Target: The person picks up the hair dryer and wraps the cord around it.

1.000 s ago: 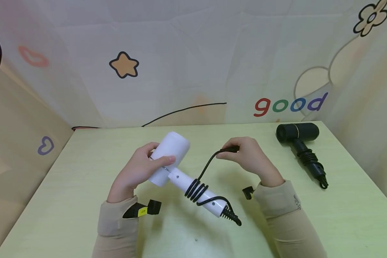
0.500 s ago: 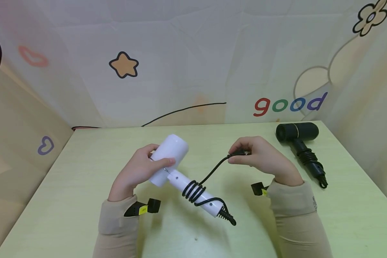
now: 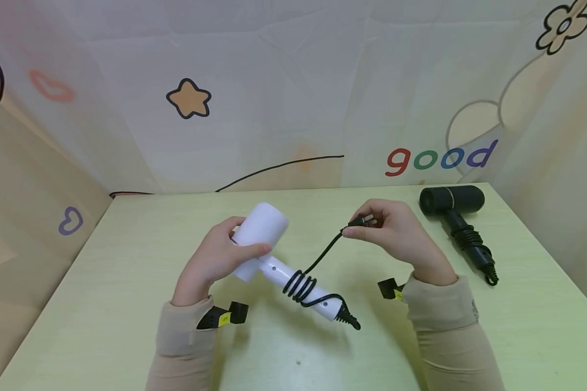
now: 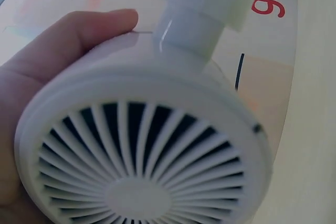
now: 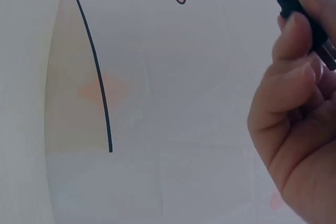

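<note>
My left hand point(image 3: 218, 255) grips a white hair dryer point(image 3: 266, 224) by its barrel, thumb across the front. The dryer's slotted round end point(image 4: 139, 198) fills the lower part of the left wrist view. Its handle point(image 3: 286, 273) slants down to the right, with the black cord point(image 3: 298, 288) coiled round it several times. From the coils a length of cord runs up to the plug point(image 3: 358, 221), which my right hand point(image 3: 396, 233) pinches between thumb and fingers. Metal prongs point(image 5: 326, 56) of the plug show in the right wrist view.
A black hair dryer point(image 3: 452, 200) lies at the back right of the light wooden table point(image 3: 102, 304), its cord wound round its handle. A printed cloth point(image 3: 283, 98) hangs behind the table and along its sides.
My right hand has moved to the right with the plug, drawing the loose cord straighter, and its prongs now show. The white dryer stays nearly in place in my left hand.
</note>
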`<state>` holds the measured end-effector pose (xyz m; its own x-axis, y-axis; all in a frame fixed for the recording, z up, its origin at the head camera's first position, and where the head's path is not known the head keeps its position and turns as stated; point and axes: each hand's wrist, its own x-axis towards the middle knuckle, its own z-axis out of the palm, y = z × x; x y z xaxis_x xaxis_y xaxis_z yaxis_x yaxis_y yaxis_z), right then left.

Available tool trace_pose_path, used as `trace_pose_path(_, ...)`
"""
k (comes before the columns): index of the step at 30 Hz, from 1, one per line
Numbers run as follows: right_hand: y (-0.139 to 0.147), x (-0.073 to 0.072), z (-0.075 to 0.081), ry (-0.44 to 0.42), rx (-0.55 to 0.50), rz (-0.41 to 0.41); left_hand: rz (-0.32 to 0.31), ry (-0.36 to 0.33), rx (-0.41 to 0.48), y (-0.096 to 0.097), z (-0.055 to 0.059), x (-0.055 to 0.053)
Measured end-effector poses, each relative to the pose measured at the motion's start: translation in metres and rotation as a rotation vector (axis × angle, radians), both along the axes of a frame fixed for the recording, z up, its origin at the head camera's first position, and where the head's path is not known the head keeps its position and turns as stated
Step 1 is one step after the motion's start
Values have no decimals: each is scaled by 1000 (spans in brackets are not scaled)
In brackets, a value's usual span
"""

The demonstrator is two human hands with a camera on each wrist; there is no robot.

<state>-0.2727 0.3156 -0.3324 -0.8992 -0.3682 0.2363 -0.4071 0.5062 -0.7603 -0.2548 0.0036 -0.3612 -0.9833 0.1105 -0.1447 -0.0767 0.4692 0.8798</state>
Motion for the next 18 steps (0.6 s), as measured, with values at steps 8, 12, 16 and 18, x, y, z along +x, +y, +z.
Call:
trace_pose_path(8, -10, 12, 2, 99, -59, -34, 66, 75, -97, 12, 0, 0)
trace_pose_path(12, -16, 16, 2, 178, -52, -16, 64, 110, -178, 18, 0, 1)
trace_pose_path(16, -20, 18, 3, 228, -31, -6, 54, 138, -236, 23, -1, 2)
trace_pose_path(18, -21, 21, 4, 262, -25, 3, 70, 154, -250, 24, -1, 3)
